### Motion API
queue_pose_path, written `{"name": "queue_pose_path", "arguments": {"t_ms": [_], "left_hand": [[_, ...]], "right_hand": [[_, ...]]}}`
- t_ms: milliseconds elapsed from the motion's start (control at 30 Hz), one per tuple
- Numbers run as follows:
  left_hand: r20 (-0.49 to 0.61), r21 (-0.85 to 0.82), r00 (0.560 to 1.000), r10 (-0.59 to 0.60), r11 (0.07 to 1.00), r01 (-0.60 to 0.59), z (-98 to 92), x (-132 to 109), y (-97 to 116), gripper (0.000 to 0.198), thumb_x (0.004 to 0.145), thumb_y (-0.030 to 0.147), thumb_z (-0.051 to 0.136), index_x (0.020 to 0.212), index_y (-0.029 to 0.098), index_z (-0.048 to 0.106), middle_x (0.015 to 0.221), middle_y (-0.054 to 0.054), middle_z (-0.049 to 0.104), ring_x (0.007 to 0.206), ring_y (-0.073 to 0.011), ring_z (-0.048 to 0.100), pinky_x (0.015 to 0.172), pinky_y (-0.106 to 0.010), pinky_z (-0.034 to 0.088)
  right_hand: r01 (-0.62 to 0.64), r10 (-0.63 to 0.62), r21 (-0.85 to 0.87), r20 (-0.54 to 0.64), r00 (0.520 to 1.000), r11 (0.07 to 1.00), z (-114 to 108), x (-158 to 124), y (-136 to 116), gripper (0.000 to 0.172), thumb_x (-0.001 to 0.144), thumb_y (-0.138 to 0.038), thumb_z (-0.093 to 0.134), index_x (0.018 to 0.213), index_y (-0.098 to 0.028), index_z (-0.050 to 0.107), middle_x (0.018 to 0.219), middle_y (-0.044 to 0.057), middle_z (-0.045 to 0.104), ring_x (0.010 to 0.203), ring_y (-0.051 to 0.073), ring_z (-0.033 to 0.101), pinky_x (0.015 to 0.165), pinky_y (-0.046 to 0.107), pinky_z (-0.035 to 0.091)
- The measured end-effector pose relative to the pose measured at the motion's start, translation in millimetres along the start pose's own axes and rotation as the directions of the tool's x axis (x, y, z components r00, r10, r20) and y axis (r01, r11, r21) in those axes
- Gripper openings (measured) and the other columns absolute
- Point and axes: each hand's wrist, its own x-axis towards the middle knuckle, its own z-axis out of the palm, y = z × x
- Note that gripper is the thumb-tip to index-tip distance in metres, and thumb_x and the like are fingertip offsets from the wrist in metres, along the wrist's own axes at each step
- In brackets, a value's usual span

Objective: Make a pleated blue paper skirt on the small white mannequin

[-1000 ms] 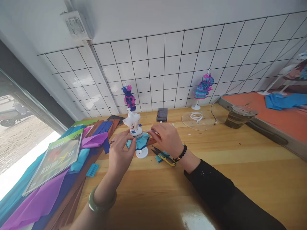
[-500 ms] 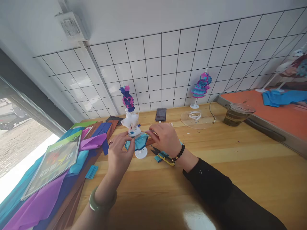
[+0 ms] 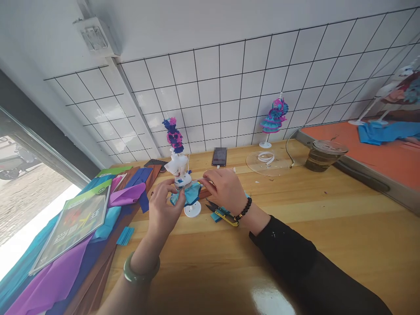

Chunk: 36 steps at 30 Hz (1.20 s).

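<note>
Looks forward and down from head height, across the wooden tabletop (image 3: 295, 245) toward the white tiled wall (image 3: 210, 96), with tile lines slanting upward to the right. Sits near enough to show both forearms (image 3: 154, 240) large from the lower edge, with the left hand (image 3: 165, 204) and right hand (image 3: 225, 188) a little below mid-view at the white miniature dress form (image 3: 177, 165). Spreads wide, from the glazed opening (image 3: 26, 192) at the left edge to the orange surface (image 3: 361, 153) at the right, and up to the white wall-mounted box (image 3: 95, 37).
</note>
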Motion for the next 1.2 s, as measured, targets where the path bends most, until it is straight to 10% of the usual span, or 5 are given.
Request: {"name": "queue_pose_path", "arguments": {"t_ms": [300, 767, 1200], "left_hand": [[0.033, 0.01, 0.977, -0.211, 0.977, 0.211, 2.9, 3, 5, 0.048, 0.071, 0.033, 0.07, 0.112, 0.019, 0.049, 0.105, -0.008, 0.062, 0.1, -0.0227, 0.059, 0.084, -0.034, 0.047], [0.082, -0.01, 0.989, -0.12, 0.993, 0.121, -5.6, 5, -3, 0.029, 0.074, 0.033, 0.068, 0.098, 0.018, 0.06, 0.094, -0.006, 0.066, 0.088, -0.0209, 0.061, 0.079, -0.032, 0.048], [0.239, -0.562, 0.926, -0.294, 0.735, 0.379, -23.7, 6, -3, 0.031, 0.068, 0.023, 0.074, 0.097, 0.018, 0.065, 0.093, -0.005, 0.067, 0.094, -0.0218, 0.062, 0.082, -0.033, 0.05]], "right_hand": [[0.01, -0.01, -0.001, 0.023, 1.0, 1.0, 0, -1, -2, 0.023, 0.094, -0.033, 0.044, 0.087, -0.017, 0.06, 0.075, 0.004, 0.064, 0.07, 0.016, 0.053, 0.065, 0.029, 0.03], [0.057, -0.057, 0.023, -0.004, 0.998, 0.998, 0, -3, -2, 0.025, 0.095, -0.032, 0.042, 0.088, -0.017, 0.06, 0.076, 0.005, 0.065, 0.073, 0.017, 0.055, 0.069, 0.029, 0.032], [0.011, -0.025, 0.297, 0.042, 0.999, 0.955, -21, 3, -26, 0.022, 0.094, -0.03, 0.045, 0.091, -0.018, 0.064, 0.079, 0.004, 0.067, 0.074, 0.015, 0.058, 0.068, 0.027, 0.039]]}}
